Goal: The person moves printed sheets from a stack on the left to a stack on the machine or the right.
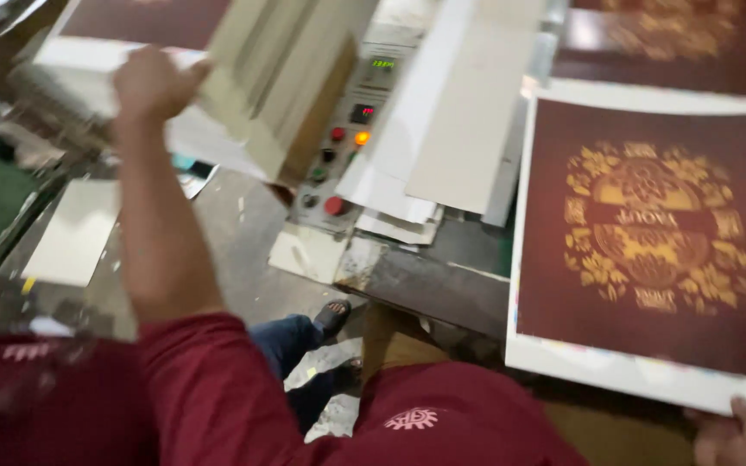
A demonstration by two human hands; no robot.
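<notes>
L hand (150, 84) gripping cream board stack (274, 82), lifted | R hand (740, 436) fingers pinch maroon printed sheet (649, 242) corner | step: feeding boards | next: steady placement by control panel (347, 147)

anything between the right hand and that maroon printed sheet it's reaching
Nothing visible: the right hand already touches the near white edge of the maroon printed sheet. The left hand is off at the grey boards.

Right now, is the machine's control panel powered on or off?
On. The control panel shows a lit green display at its top and a glowing orange lamp beside its red buttons.
</notes>
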